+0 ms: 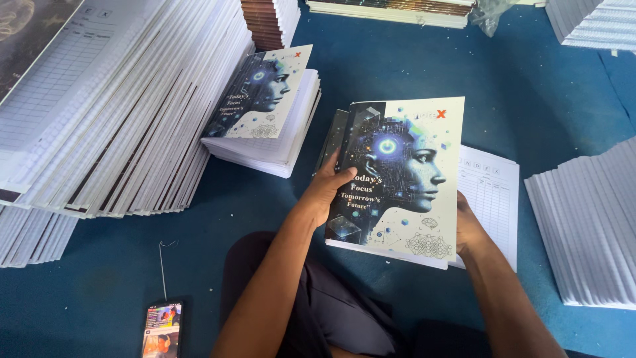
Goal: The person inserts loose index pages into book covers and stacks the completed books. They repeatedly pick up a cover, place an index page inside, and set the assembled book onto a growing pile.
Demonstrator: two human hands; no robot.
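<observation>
Broadly, one blue floor covering (411,59) carries everything. All places below are given from the held notebook (397,176).

Large leaning bank of white page blocks (119,113) — far to its left, fanned in rows, with a ruled printed sheet on top.

Second white stack (586,232) — to its right, apart from it, edges fanned toward the camera.

Further stacks — beyond it along the top edge, one brown-edged (265,23), one at the upper right corner (593,23).

Finished pile of notebooks (265,109) — just up and left of it, near but apart, bearing the same cover: a bluish machine-like head in profile on white.

Held notebook — lifted above the floor before the person's lap, cover up, tilted slightly.

Printed index sheet (493,199) — directly beneath and to its right, partly hidden by it.

Left hand (324,189) — at its left edge, thumb closed over the cover, fingers gone underneath.

Right hand (469,229) — at its lower right edge, gripping; fingers hidden behind it.

Phone (162,329) — well down and left, screen lit, thin cable running up from it.
</observation>
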